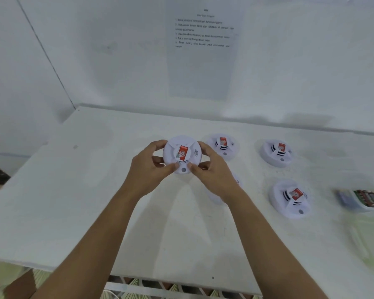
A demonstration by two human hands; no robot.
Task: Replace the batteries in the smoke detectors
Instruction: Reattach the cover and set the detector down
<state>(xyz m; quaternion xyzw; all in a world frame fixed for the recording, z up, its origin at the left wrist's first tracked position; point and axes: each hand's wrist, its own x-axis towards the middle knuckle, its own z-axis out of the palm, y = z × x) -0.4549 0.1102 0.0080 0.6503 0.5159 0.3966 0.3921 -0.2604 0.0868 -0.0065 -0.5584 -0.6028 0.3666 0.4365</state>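
Held detector: we see a round white smoke detector (181, 155) caught between both grips, over the middle of the white tabletop (73, 201). Its face, with a red label (183, 153), is turned up toward us.
Left grip: our left grip (148, 169) is closed on the detector's left rim. The fingers curl round the far edge, and the thumb presses the near face just beside the small grey button (183, 170).
Right grip: our right grip (214, 171) clasps the right rim in the same way, with fingers at the far side and the thumb tip on the near face. The two thumbs nearly meet at the button.
Detector under the wrist: a second detector (216, 198) lies on the tabletop, mostly hidden by our right wrist.
Back row: one detector (222, 145) sits just beyond the right grip, and another (276, 152) is further right.
Front right: a fourth resting detector (289, 198) lies well apart from the grips.
Batteries: a tray of batteries (363, 199) sits at the right edge, too blurred for us to count.
Wall: a printed sheet (203, 50) hangs behind the tabletop.
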